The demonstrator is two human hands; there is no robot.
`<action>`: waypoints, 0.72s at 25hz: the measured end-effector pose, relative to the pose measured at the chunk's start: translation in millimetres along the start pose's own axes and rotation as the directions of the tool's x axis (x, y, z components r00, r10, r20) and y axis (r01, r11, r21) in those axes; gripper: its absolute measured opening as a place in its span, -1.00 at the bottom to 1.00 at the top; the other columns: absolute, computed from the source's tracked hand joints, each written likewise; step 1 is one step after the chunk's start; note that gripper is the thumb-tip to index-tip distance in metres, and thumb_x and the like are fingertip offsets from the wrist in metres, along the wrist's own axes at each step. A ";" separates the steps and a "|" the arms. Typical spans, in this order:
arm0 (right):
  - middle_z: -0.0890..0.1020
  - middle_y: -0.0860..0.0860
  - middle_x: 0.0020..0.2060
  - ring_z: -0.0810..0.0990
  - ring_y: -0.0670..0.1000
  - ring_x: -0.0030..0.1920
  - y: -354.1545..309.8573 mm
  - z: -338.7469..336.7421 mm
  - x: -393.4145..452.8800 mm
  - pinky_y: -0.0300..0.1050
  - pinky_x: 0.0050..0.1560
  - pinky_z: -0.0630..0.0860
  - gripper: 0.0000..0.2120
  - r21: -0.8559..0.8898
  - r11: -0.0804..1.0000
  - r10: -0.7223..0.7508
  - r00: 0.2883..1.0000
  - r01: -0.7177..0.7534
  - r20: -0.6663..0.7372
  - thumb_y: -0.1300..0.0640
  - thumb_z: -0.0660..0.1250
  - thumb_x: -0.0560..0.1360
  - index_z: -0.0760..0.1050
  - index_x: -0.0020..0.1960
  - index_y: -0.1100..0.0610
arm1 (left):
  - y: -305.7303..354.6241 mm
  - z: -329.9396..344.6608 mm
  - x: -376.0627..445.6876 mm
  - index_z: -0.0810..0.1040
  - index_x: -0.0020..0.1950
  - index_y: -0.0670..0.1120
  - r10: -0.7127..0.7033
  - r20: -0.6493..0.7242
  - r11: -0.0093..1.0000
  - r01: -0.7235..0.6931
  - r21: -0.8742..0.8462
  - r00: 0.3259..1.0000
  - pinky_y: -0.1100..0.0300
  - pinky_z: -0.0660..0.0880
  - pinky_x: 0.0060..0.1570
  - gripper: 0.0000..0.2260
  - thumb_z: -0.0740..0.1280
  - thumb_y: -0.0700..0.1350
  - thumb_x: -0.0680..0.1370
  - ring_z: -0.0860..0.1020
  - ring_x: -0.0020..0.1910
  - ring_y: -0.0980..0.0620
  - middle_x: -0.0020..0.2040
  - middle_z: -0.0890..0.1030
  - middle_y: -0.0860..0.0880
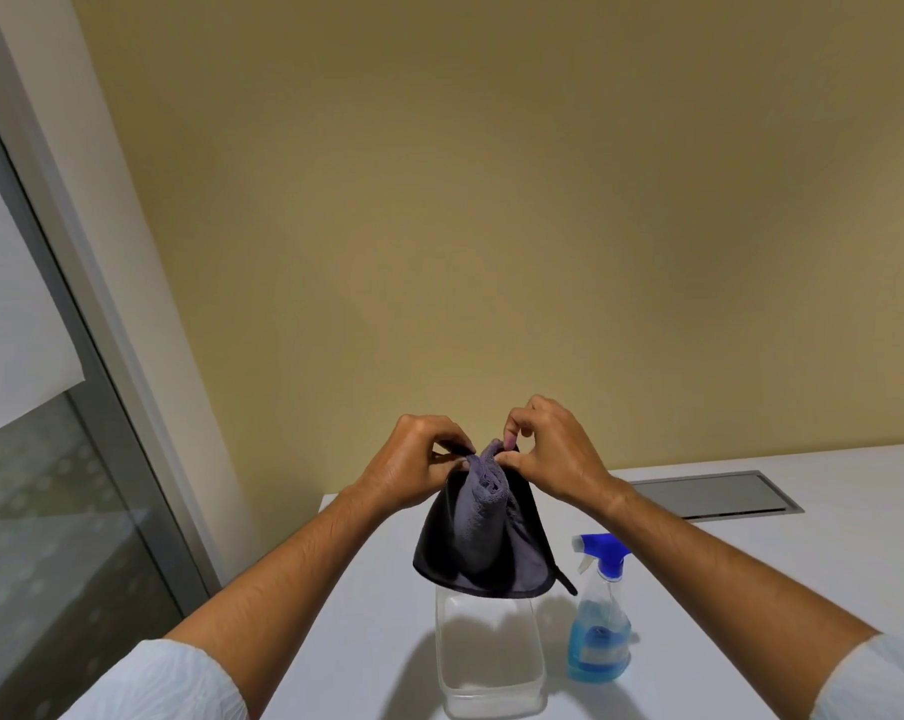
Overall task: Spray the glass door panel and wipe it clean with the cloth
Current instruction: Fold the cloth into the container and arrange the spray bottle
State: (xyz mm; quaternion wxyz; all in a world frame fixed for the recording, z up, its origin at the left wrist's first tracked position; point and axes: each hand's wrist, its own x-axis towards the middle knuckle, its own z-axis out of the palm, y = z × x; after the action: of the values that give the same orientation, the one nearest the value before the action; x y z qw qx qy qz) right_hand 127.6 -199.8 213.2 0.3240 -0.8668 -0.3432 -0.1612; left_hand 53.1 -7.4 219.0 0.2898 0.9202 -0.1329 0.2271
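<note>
A dark grey cloth (483, 543) with a black edge hangs folded above the white table. My left hand (418, 467) pinches its top edge on the left, and my right hand (553, 454) pinches the same edge on the right. A clear spray bottle (599, 623) with a blue trigger head and blue liquid stands upright on the table, just right of the cloth. The glass door panel (60, 517) with its grey frame runs along the left side of the view.
A clear plastic container (491, 662) sits on the white table (751, 574) directly below the hanging cloth. A grey metal hatch (715, 493) is set flush in the tabletop at the back right. A yellow wall rises behind the table.
</note>
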 end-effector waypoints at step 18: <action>0.72 -0.06 -0.08 0.66 0.00 0.00 0.1 12.1 -1.1 -0.05 0.07 0.59 -0.69 0.580 0.796 -0.024 0.948 -0.174 0.317 0.19 0.56 0.33 0.67 0.06 0.02 | -0.4 1.1 1.1 0.67 -0.03 -0.09 -0.082 -0.114 0.996 0.087 0.035 0.990 0.40 0.55 -0.25 -0.85 0.51 -0.21 0.42 0.63 -0.16 0.14 -0.16 0.66 0.05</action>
State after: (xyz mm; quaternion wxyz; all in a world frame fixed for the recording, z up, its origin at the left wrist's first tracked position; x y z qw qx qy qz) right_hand 127.5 -192.3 203.6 0.5304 -0.7464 -0.3876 0.1061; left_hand 54.6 -7.9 218.5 0.2878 0.9163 -0.0727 0.2688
